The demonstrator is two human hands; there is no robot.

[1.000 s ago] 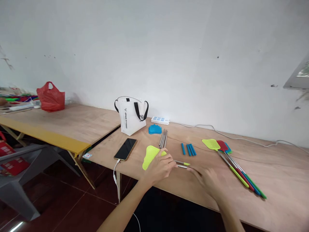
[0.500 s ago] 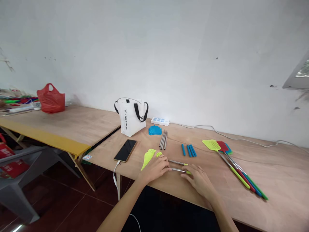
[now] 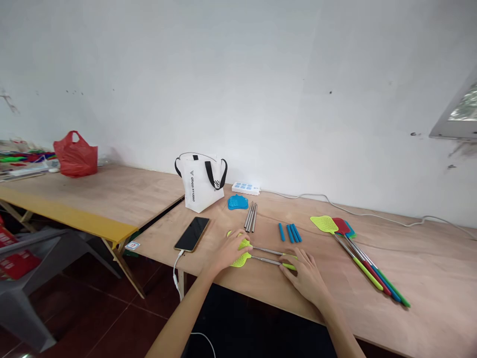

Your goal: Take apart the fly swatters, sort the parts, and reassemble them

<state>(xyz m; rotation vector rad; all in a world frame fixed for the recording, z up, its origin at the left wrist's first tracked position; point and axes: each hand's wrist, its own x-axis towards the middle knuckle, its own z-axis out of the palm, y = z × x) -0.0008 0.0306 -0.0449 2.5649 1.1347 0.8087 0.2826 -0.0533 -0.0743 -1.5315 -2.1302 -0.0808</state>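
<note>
Two yellow-green fly swatters lie side by side on the table in front of me. The nearer one has its mesh head [image 3: 241,260] to the left and its metal rod [image 3: 265,260] running right. My left hand [image 3: 226,252] rests over the two heads, fingers spread, and partly hides the farther head. My right hand [image 3: 306,273] is bent over the handle ends, with its thumb and fingertips at the yellow-green grip [image 3: 289,266]. Behind the hands are several blue grips [image 3: 293,232], several metal rods [image 3: 251,218] and stacked blue swatter heads [image 3: 237,202].
Several finished-looking swatters [image 3: 367,266] lie at the right. A phone [image 3: 192,234] with a white cable is at the left, near a white bag [image 3: 203,186]. A power strip [image 3: 245,188] sits by the wall. A red plastic bag [image 3: 76,156] stands on the other table.
My left hand has shifted slightly left, from the rods onto the heads. The nearer head has turned and now shows below my hand. My right hand stays at the handles.
</note>
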